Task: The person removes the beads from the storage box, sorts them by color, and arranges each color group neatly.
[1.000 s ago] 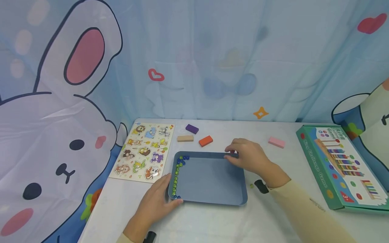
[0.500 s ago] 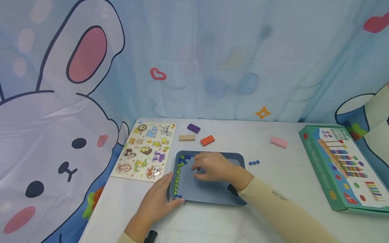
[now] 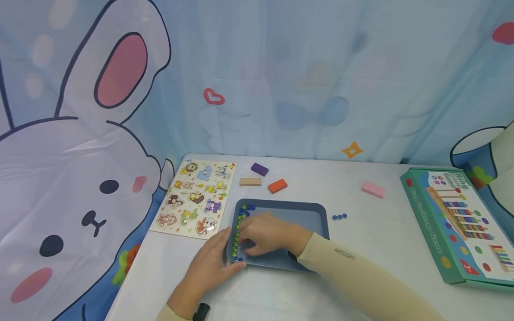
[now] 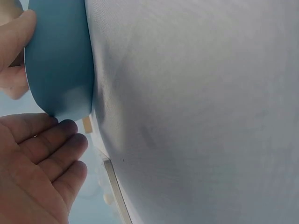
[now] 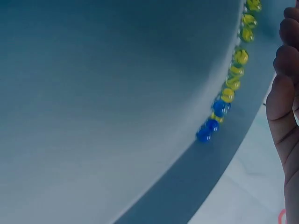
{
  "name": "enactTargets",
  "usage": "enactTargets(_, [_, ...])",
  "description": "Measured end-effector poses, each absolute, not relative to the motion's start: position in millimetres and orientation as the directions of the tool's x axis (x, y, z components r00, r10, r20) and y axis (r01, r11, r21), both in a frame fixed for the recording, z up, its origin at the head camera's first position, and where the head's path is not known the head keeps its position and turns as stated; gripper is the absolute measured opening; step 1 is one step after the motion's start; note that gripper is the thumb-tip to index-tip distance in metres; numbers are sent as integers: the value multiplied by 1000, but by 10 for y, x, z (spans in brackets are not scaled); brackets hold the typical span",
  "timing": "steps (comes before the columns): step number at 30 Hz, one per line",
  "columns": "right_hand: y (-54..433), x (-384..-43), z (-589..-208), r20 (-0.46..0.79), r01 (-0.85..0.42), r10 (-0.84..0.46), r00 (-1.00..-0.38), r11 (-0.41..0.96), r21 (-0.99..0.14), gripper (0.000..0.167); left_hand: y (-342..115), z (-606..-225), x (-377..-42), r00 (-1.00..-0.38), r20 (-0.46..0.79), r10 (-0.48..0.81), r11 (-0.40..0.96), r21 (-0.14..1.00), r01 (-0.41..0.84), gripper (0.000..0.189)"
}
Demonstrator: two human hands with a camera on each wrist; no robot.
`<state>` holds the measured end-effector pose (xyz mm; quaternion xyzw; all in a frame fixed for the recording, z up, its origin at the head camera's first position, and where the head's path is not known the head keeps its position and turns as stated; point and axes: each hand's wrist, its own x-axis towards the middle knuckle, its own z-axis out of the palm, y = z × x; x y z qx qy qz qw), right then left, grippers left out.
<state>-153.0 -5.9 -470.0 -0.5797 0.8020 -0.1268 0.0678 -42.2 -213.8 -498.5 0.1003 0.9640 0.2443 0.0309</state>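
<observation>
Fingers (image 3: 246,231) bent, the right hand (image 3: 268,232) hangs over the left half of a shallow rectangular grey-blue tray (image 3: 303,218); I cannot tell whether it pinches anything. The left hand (image 3: 209,264) touches the tray's near-left corner, fingers straight, thumb apart. Inside, glossy yellow-green marbles (image 5: 241,57) line the left wall, with round blue marbles (image 5: 204,135) at both ends. The beige sleeve (image 3: 353,276) hides the near-right corner from me. Three blue balls (image 3: 339,217) sit right of the tray, an orange oblong block (image 3: 277,186) beyond it, a cream animal board (image 3: 201,189) left.
</observation>
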Motion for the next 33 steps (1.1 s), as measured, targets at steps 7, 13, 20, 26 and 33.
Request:
enactTargets(7, [-139, -1493, -4815, 1, -919, -960, -279, 267, -289, 19, -2141, -5010, -426, -979, -13, 205, 862, 477, 174, 110])
enactTargets(13, [-190, -1454, -4857, -23, -915, -964, -267, 261, -308, 18, -2142, -5008, -420, -978, -9, 210, 860, 478, 181, 112])
enactTargets(20, [-229, -1424, -4879, -58, -908, -957, -284, 288, -303, 13, -2143, -5016, -414, -979, -14, 205, 863, 474, 174, 111])
enactTargets(26, [-236, -1419, -4893, -53, -905, -955, -293, 295, -308, 9, -2133, -4975, -406, -979, -17, 201, 858, 486, 167, 110])
enactTargets(33, [-226, -1426, -4907, -47, -916, -963, -267, 269, -296, 9, -2134, -4962, -405, -978, -6, 207, 858, 482, 179, 109])
